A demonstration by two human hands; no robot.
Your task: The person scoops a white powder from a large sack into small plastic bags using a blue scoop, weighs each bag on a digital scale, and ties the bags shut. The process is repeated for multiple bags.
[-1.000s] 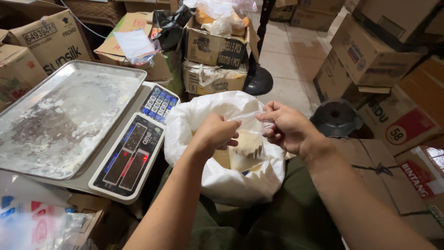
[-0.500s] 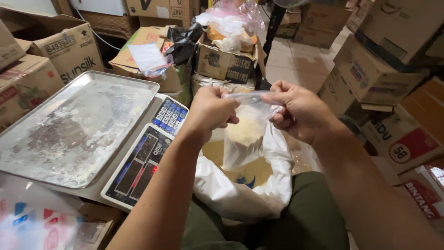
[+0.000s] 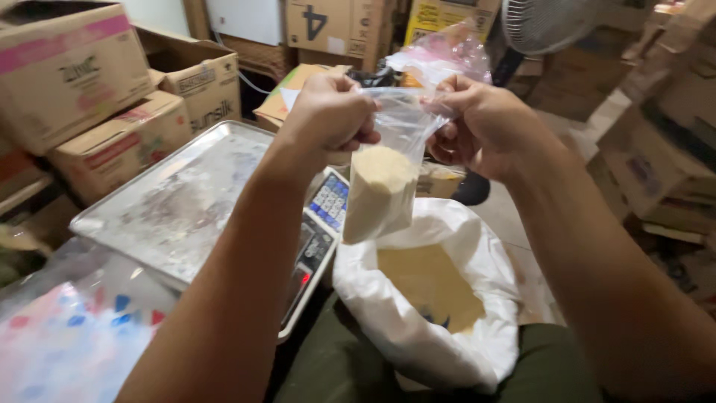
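Closest to us, a white sack (image 3: 425, 328) of tan powder sits open on our lap. Above it we hold up a small clear bag (image 3: 382, 186), partly filled with powder. Our left hand (image 3: 328, 112) and right hand (image 3: 481, 123) each pinch its top edge. Left lies a scale (image 3: 309, 246) with a metal tray (image 3: 179, 201); cardboard boxes (image 3: 82, 97) stand beyond.

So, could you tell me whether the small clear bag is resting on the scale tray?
No, both hands hold the small clear bag up above the white sack.

Head camera looks down, close over the scale (image 3: 313, 246).
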